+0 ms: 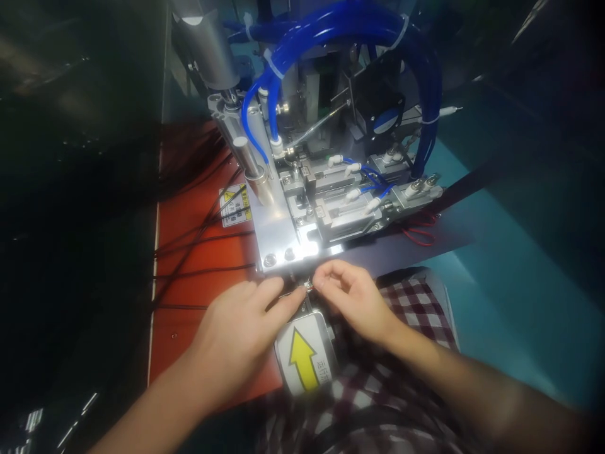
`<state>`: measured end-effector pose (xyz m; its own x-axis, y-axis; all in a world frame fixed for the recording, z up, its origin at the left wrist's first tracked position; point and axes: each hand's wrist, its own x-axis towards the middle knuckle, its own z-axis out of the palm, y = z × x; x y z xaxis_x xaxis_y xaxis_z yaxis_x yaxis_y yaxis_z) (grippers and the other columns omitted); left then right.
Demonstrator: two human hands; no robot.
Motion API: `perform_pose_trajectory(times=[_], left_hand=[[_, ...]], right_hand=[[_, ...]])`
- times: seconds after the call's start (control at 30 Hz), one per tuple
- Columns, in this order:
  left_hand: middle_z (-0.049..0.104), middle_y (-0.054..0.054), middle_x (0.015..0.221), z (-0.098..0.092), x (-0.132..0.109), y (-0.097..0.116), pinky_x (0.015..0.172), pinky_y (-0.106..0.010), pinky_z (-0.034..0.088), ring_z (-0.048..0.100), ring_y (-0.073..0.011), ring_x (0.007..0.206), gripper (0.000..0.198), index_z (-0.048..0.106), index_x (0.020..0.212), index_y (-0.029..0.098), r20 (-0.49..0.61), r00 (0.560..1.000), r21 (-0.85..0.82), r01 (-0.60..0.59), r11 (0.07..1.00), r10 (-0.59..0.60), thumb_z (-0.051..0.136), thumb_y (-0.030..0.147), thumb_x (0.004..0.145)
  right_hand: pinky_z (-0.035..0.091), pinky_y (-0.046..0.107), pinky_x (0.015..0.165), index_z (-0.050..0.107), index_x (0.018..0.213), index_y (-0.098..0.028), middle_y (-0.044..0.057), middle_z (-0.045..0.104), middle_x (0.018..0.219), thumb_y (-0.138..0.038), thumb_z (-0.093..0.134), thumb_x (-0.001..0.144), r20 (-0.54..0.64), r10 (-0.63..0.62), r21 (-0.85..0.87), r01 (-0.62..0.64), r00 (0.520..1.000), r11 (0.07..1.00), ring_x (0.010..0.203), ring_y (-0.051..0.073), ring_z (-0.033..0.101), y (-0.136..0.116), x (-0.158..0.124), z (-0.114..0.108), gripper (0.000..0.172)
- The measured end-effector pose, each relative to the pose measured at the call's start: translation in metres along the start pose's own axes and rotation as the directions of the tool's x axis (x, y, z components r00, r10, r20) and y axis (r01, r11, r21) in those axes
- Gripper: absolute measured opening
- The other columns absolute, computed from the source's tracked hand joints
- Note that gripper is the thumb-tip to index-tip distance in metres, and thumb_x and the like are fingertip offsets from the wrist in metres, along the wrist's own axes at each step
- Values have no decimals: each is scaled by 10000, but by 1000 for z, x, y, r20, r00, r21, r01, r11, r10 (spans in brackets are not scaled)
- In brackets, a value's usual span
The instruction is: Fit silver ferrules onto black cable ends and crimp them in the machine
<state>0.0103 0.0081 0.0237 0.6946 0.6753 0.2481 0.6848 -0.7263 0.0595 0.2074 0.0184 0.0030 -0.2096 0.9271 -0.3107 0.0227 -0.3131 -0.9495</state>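
My left hand [241,325] and my right hand [352,296] meet just below the front edge of a metal fixture plate [278,236]. Both hands pinch a tiny shiny metal part [308,288] between their fingertips. The part sits at the end of a thin black cable [203,274] that runs in from the left. Right below the fingers lies a white label with a yellow arrow [305,362] pointing up at the fixture.
Behind the plate stands a machine with silver pneumatic cylinders [250,157], blue air hoses [350,25] and small clamps [359,202]. Several black cables cross the orange surface [189,252] on the left. A yellow warning sticker [235,205] is there. Checked fabric [406,309] covers my lap.
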Motion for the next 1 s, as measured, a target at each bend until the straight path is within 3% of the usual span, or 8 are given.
perform_pose_trajectory(times=[0.43,0.7,1.0], left_hand=[[503,-30,684,0,0,0,484,-274,298,414,-167,554,333,640,1141,175,9,1000,-8,-5,1000,5,411,111,908],[492,-28,680,1,-1,-1,478,-282,291,406,-172,553,336,637,1152,165,-2,1000,-6,-17,1000,17,425,99,900],[489,-25,682,-1,-1,0,487,-273,289,406,-165,558,331,642,1147,176,6,1000,-24,1,1000,-1,423,111,907]], right_hand=[[353,236,484,525,728,-190,-49,444,584,-323,588,819,-34,7,32,-6,999,999,515,101,400,3,-2,6,173],[384,248,499,551,734,-186,-29,487,610,-292,588,820,-51,-68,11,68,996,998,555,118,440,7,-1,6,142],[427,247,522,565,729,-180,-26,522,616,-273,590,815,-35,-19,21,20,999,1000,570,119,484,6,0,3,129]])
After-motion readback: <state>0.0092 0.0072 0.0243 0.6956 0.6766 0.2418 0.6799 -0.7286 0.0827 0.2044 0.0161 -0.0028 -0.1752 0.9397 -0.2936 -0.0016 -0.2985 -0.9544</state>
